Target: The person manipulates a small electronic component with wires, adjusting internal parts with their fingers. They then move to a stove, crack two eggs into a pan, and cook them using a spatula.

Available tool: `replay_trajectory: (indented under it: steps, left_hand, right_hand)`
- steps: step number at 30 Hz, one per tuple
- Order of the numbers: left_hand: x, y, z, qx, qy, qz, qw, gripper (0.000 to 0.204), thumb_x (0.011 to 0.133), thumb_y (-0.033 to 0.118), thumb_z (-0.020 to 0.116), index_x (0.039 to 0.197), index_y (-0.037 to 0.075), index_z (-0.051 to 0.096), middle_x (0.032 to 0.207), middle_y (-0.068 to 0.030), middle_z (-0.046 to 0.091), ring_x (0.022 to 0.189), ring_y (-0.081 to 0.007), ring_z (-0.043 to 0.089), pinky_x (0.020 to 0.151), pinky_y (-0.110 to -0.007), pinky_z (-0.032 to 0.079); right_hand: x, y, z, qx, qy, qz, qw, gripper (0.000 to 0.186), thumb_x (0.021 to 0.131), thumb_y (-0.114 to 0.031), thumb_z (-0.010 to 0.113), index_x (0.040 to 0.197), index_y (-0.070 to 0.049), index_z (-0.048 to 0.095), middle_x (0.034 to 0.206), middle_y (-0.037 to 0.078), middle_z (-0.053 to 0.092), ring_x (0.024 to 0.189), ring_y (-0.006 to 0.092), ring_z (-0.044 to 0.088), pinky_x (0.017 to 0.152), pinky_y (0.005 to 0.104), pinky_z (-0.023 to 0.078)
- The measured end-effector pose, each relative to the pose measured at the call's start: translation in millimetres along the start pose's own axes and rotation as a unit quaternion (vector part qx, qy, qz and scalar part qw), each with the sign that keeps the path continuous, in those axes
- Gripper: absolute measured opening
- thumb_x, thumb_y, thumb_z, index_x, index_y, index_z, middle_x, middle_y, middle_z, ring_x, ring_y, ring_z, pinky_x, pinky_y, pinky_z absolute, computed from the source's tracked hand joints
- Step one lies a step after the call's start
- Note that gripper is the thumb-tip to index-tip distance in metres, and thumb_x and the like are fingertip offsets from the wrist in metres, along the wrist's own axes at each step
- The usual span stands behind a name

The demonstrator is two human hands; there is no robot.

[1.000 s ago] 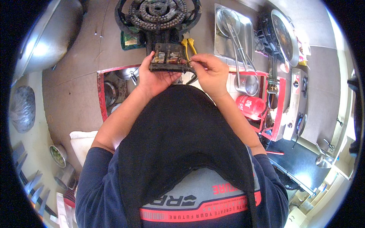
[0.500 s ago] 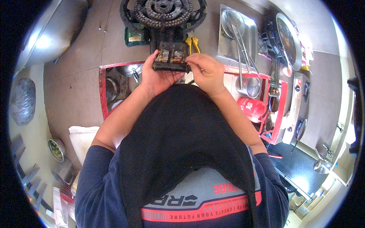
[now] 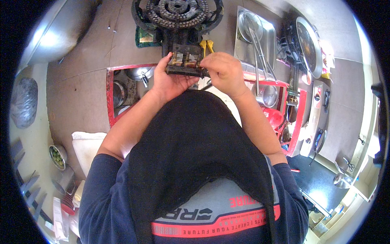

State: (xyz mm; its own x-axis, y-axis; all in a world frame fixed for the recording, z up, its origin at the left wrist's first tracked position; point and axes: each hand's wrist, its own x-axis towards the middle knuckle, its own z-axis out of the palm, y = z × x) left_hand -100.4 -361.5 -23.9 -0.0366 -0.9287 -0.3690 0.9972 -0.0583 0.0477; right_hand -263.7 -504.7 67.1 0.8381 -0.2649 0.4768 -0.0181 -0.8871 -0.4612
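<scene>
A large black cast-iron gas burner [image 3: 178,19] with concentric rings stands at the top. Its dark front control box [image 3: 185,70], with brass-coloured and metal parts inside, juts toward me. My left hand [image 3: 170,84] cups this box from the left and below, thumb up along its side. At the box's right end my right hand [image 3: 226,75] is closed, fingertips pinched together; what they grip, if anything, is too small or hidden to make out. Yellow-handled pliers [image 3: 207,45] lie just behind the right fingertips, beside the burner.
Below the counter, a red-framed opening [image 3: 110,91] holds pots. At right are a steel tray [image 3: 239,44] with strainer and tongs, a big pan [image 3: 307,46] and another stove [image 3: 318,99]. A large wok [image 3: 61,30] fills the upper left; a bowl of green produce [image 3: 57,157] sits lower left.
My right hand has turned at the wrist, its back rising, while its fingertips stay at the box's right end. My left hand keeps its hold. The whole view has shifted slightly.
</scene>
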Motion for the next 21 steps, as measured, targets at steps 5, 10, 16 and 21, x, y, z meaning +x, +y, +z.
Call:
replay_trajectory:
  steps: [5,10,16,21]
  left_hand:
    - [0.0,-2.1,-1.4,0.002,0.000,0.001,1.000,0.072,0.106,0.064,0.049,0.146,0.006,0.060,0.137,-0.0191,0.070,0.121,-0.0380,0.069,0.101,-0.058,0.058]
    - [-0.1,-3.0,-3.6,-0.001,-0.020,0.003,1.000,0.071,0.106,0.064,0.049,0.145,0.006,0.061,0.137,-0.0191,0.070,0.121,-0.0379,0.069,0.101,-0.057,0.058]
    - [0.1,-5.7,-2.6,0.001,0.007,0.012,1.000,0.070,0.106,0.064,0.049,0.144,0.006,0.062,0.136,-0.0190,0.070,0.120,-0.0377,0.069,0.100,-0.057,0.058]
    - [-0.3,-5.3,-1.8,0.003,-0.012,0.008,1.000,0.070,0.106,0.064,0.049,0.143,0.006,0.062,0.134,-0.0184,0.070,0.119,-0.0376,0.069,0.100,-0.057,0.058]
  right_hand:
    - [1.5,-1.4,-3.1,-0.023,-0.008,-0.025,0.999,0.018,0.079,0.006,0.075,0.093,-0.005,0.078,0.094,0.011,0.079,0.089,0.0314,0.077,0.080,0.0423,0.060]
    - [0.1,-2.4,-0.9,-0.012,-0.005,-0.022,1.000,0.018,0.079,0.006,0.075,0.093,-0.006,0.078,0.093,0.011,0.079,0.088,0.0317,0.076,0.079,0.0430,0.059]
    - [-1.3,-3.2,-2.1,-0.026,-0.019,0.001,0.999,0.014,0.081,0.003,0.075,0.092,-0.006,0.077,0.090,0.012,0.077,0.085,0.0331,0.075,0.077,0.0440,0.058]
    - [-3.4,-5.5,-0.6,-0.032,-0.019,0.023,0.999,0.014,0.082,0.003,0.075,0.092,-0.006,0.078,0.090,0.012,0.078,0.084,0.0337,0.074,0.076,0.0446,0.059]
